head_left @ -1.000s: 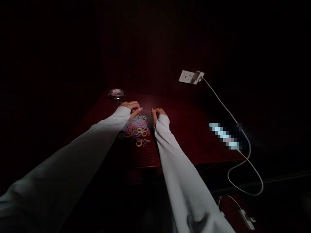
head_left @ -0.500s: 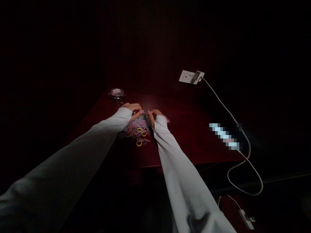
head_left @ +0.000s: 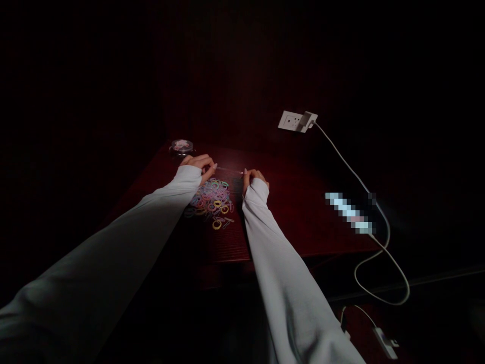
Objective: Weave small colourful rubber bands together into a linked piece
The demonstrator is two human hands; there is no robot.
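My left hand (head_left: 199, 164) pinches one end of a thin see-through piece (head_left: 230, 171), which looks like the edge of a clear plastic bag. At its other end, my right hand (head_left: 255, 179) has thumb and fingers pressed together on it. The piece spans the gap between my hands, and its exact shape is hard to make out in the dim light. Just below lies a pile of small colourful hair ties (head_left: 212, 197), pink, purple, yellow and green. My left sleeve hides part of the pile's left side.
Behind my left hand stands a round clear container (head_left: 182, 146) with a pink-and-white top. The dark red table (head_left: 295, 222) carries a blurred-out bright object (head_left: 350, 212) at right. A white cable (head_left: 341, 156) runs from the wall socket (head_left: 291, 121). A white plug-like block (head_left: 385, 343) lies lower right.
My hands have drawn apart, the right one moving right and the left one slightly left and up. The see-through piece is now stretched out between them.
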